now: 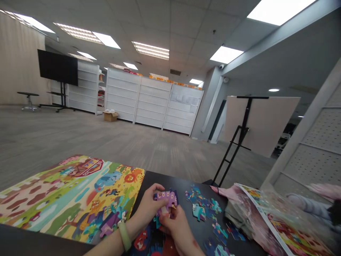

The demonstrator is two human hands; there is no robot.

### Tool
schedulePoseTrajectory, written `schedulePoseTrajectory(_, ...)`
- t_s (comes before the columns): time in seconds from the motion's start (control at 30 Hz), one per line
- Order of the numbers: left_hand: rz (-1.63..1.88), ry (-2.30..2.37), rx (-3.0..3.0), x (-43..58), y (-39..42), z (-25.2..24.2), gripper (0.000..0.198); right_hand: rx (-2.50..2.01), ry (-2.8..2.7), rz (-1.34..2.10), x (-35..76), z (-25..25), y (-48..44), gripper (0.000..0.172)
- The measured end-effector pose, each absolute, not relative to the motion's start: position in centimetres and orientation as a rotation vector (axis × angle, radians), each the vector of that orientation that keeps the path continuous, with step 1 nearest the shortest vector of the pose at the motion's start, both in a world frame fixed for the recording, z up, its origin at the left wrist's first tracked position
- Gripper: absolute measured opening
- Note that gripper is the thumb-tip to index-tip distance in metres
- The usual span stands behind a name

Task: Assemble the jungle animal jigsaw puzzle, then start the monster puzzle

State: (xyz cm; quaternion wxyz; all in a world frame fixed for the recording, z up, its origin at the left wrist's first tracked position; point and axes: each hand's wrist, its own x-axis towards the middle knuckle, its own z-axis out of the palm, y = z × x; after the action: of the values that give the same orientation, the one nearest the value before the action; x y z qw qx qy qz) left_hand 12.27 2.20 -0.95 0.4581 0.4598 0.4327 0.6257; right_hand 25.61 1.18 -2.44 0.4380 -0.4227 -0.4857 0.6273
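Observation:
Purple puzzle pieces (168,196) are held up between my two hands, above the dark table. My left hand (151,203) grips them from the left, with its thumb across their front. From the lower right, my right hand (176,222) pinches their lower edge; its fingertips are partly hidden. On the left lies a large colourful assembled puzzle (106,185) with loose purple pieces (109,224) on its near right part. Blue and teal loose pieces (199,211) are scattered right of my hands. Under my wrists are dark pieces with red figures (141,240).
A pink and clear plastic bag (250,217) and a printed puzzle sheet (282,227) lie on the right of the table (160,177). Beyond it stand an easel board (261,124), white shelves (151,103), a cardboard box (110,116) and a black screen (58,67).

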Motion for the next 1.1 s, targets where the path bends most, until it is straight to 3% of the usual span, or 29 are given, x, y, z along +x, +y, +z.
schedulePoseTrajectory(0.3,1.506,1.083,1.257,11.7,2.5,-1.7,0.037,-1.073,-1.199,1.572,25.3,-2.5,1.5,0.071)
schedulePoseTrajectory(0.8,1.438,1.127,1.207,11.0,2.8,-2.6,0.052,-0.951,-1.185,1.689,25.5,-0.4,0.9,0.067)
schedulePoseTrajectory(1.1,1.416,1.174,1.103,10.8,2.7,-2.3,0.065,-0.983,-1.115,1.705,25.9,-0.2,1.1,0.086)
